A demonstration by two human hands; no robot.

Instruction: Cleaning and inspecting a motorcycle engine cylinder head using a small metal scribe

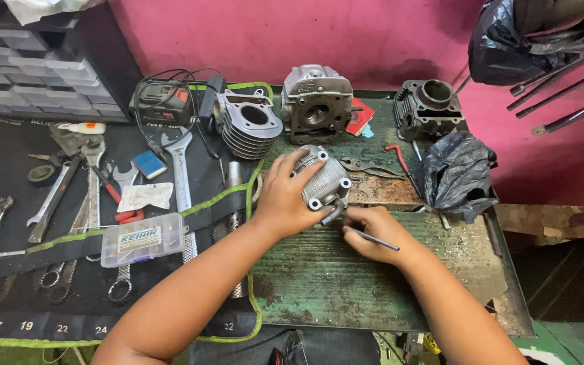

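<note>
Item, centre of frame: small finned metal engine cover [324, 182], resting on the worn green bench [319, 284]. I noted my left hand [285, 196] clasped over its left side, fingers wrapped. My right hand [373, 233], just below, pinched a thin dark rod [373, 238]. Left of frame: wrenches [89, 196], clear parts box [142, 238].

2 hands: left hand [284, 196], right hand [372, 232]. 1 small metal engine part [326, 181] under the left hand. 1 thin rod [373, 238] in the right hand. 3 big engine parts [316, 103] along the back. 2 black bags [455, 172]. 1 clear plastic box [142, 239]. 1 set of little drawers [42, 67].
</note>
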